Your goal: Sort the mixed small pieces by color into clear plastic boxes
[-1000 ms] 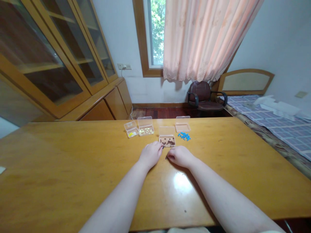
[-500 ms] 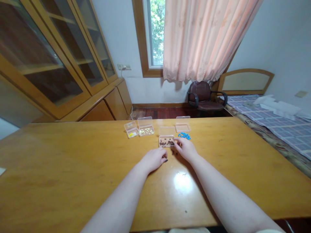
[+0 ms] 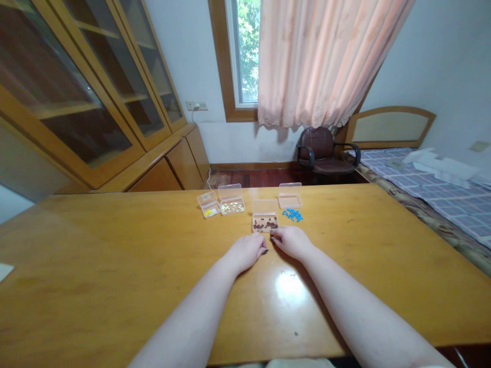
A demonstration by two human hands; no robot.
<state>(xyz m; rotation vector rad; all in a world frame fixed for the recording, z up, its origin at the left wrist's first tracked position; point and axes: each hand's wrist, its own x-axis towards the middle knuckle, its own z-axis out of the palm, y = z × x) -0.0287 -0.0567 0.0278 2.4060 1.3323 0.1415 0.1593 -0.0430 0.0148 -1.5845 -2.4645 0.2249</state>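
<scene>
An open clear box with several small brown pieces in it stands at the middle of the table. Just in front of this box, my right hand has its fingers pinched at the tabletop, and what they hold is too small to name. My left hand rests on the table at the box's front left, fingers curled, their grip hidden. Blue pieces lie loose behind my right hand, before an open clear box with nothing visible inside.
Left of the middle box stand an open box with pale pieces and a smaller one with a yellow item. A small dark speck lies near the table's front edge. A chair stands beyond.
My right hand has moved from the box's right side down to the tabletop in front of it. The loose brown pieces there no longer show. My left hand has barely moved.
</scene>
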